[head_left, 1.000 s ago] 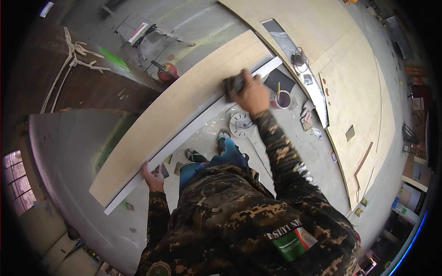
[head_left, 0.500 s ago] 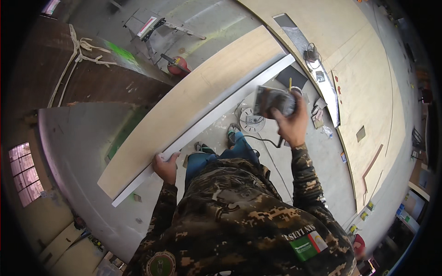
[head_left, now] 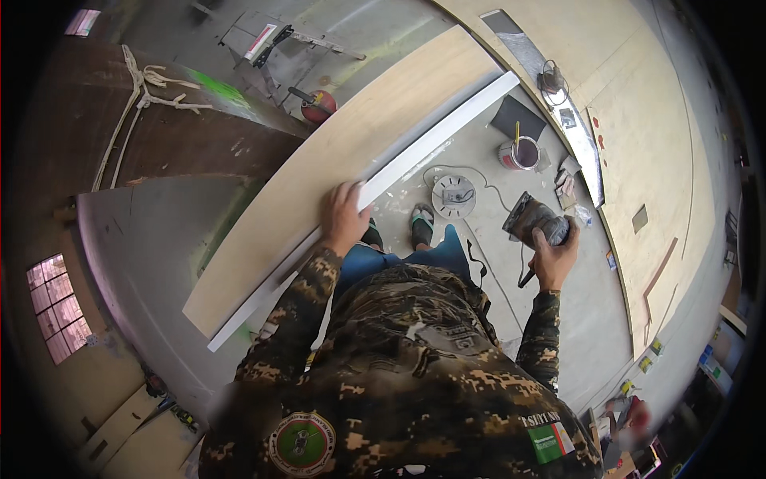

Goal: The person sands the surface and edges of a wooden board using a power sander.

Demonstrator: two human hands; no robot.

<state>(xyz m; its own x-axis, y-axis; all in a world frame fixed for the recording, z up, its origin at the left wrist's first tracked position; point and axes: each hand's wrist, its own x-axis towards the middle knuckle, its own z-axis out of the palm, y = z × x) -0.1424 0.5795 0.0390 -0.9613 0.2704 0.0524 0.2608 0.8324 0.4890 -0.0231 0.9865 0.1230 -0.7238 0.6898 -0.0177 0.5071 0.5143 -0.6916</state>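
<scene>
Now left hand flat on board; right hand grips sander.

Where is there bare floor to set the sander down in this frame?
Bare concrete lies right of the right hand holding the sander, up to the long wooden panel. Crowded: around the cable reel, paint can and the person's feet. The left hand rests on the board.

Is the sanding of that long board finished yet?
Hard to tell. The right hand holds the sander lifted off, away from the long board. The left hand rests flat on the board's white edge strip. The board's face looks pale and even, but smoothness cannot be judged.
</scene>
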